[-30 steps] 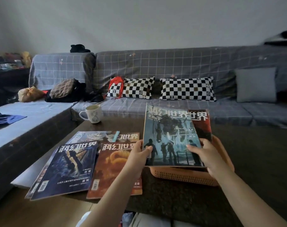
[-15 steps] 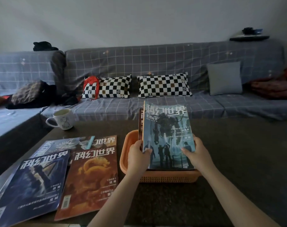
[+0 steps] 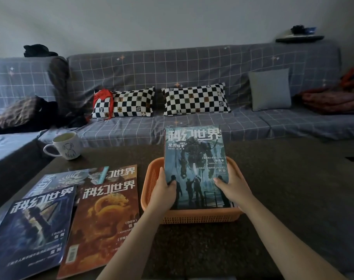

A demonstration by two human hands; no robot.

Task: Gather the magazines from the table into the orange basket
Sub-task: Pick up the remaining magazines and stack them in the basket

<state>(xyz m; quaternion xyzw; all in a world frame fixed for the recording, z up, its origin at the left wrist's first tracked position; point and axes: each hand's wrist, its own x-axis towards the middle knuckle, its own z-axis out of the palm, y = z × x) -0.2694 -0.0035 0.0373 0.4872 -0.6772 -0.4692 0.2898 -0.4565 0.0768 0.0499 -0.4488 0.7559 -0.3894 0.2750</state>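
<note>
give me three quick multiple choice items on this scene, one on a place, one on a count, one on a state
1. Where is the white ceramic mug?
A. on the table's far left
B. in the basket
C. on the sofa

2. How many checkered pillows lie on the sofa?
A. one
B. two
C. four

3. The teal-covered magazine is:
A. flat on the table
B. closed, held by both hands over the orange plastic basket
C. open

Key: A, it stands left beyond the magazines; B, two show; B, left hand and right hand grip it.

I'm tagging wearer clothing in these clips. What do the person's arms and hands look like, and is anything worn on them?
Both forearms are bare, with no sleeves in view. The left hand and right hand show no gloves, rings, watch or bracelet.
</note>
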